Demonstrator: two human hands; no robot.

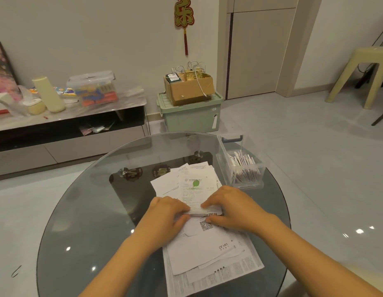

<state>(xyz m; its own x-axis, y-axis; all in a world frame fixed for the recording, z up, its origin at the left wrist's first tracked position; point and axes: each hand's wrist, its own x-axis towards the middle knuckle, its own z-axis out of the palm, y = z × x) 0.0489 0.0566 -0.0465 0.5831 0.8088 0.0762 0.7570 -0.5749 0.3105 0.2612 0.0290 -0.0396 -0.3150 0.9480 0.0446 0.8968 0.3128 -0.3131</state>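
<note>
Pinching the folded receipt [191, 194], the left hand [167, 213] and right hand [231, 209] may crease it crooked if papers [207, 254] beneath slide.

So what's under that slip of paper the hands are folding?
More papers: a QR-code sheet, beneath it a larger printed sheet, all on the glass table. The left hand and right hand pinch the slip and cover what lies directly below it.

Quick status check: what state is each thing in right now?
folded slip: creased, pinched at both ends
left grip: pinches folded slip
right grip: pinches folded slip
paper pile: flat, loosely stacked
clear bin: open, holds sachets
cardboard box: top open
green crate: lid shut
</note>
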